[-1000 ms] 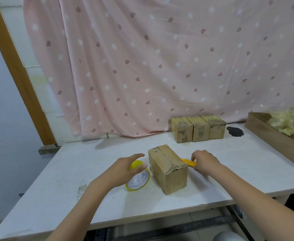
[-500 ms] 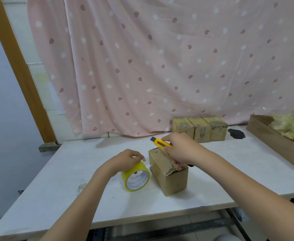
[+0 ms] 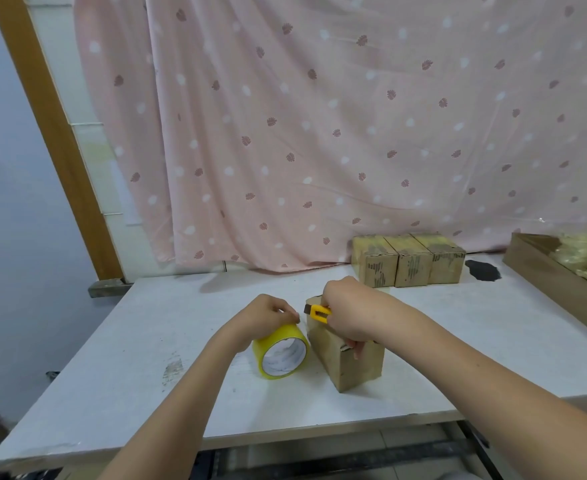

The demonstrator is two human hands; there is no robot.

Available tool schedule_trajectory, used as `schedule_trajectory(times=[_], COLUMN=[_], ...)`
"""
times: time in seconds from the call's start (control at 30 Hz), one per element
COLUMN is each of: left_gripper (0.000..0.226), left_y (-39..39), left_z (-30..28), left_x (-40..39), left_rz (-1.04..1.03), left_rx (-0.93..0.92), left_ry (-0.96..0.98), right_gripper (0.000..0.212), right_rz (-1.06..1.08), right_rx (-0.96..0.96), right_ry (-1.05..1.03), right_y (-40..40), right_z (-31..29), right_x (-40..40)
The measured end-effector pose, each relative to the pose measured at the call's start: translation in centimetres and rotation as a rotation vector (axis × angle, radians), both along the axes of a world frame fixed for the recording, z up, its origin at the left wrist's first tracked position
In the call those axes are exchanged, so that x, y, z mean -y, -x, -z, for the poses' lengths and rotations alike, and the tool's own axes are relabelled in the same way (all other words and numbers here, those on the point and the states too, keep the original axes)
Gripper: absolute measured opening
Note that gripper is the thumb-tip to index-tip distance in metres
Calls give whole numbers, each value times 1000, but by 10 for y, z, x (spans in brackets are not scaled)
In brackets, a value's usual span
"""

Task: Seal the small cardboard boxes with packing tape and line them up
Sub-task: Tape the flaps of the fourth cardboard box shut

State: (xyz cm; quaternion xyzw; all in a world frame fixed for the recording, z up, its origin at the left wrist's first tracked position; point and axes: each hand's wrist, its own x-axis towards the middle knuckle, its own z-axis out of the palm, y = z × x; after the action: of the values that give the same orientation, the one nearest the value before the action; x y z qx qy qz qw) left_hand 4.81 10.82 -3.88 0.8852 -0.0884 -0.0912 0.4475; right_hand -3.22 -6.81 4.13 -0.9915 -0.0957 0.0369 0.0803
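A small cardboard box (image 3: 352, 363) stands on the white table (image 3: 153, 344) in front of me. My right hand (image 3: 349, 315) lies over its top and grips a yellow utility knife (image 3: 317, 312), whose tip points left past the box's far corner. Just left of the box a roll of yellow packing tape (image 3: 281, 353) stands on its edge. My left hand (image 3: 266, 315) holds the roll from above, fingers curled over its top. Three sealed boxes (image 3: 408, 263) stand side by side in a row at the back of the table.
A pink patterned curtain (image 3: 320, 133) hangs behind the table. An open wooden crate (image 3: 559, 282) with pale packing filler sits at the right edge. A dark patch (image 3: 482, 270) lies right of the box row. A wooden post (image 3: 53, 140) stands at the left.
My right hand picked the knife up from the table right of the box and brought it over the box top, then lowered it toward the tape. My left hand settled onto the roll.
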Motion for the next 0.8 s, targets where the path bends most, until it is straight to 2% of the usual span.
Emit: schedule_trajectory(times=[0.3, 0.53, 0.8], left_gripper=[17, 20, 23], left_y=[0, 0, -1], left_z=[3, 5, 7], left_x=[3, 4, 6], left_rz=[-12, -11, 0], left_rx=[-21, -4, 13], left_ry=[50, 43, 38], right_gripper=[28, 43, 38], right_rz=[19, 20, 4], right_rx=[23, -16, -50], right_ry=[83, 131, 120], right_y=[-1, 7, 13], right_z=[6, -2, -7], right_x=[-9, -17, -20])
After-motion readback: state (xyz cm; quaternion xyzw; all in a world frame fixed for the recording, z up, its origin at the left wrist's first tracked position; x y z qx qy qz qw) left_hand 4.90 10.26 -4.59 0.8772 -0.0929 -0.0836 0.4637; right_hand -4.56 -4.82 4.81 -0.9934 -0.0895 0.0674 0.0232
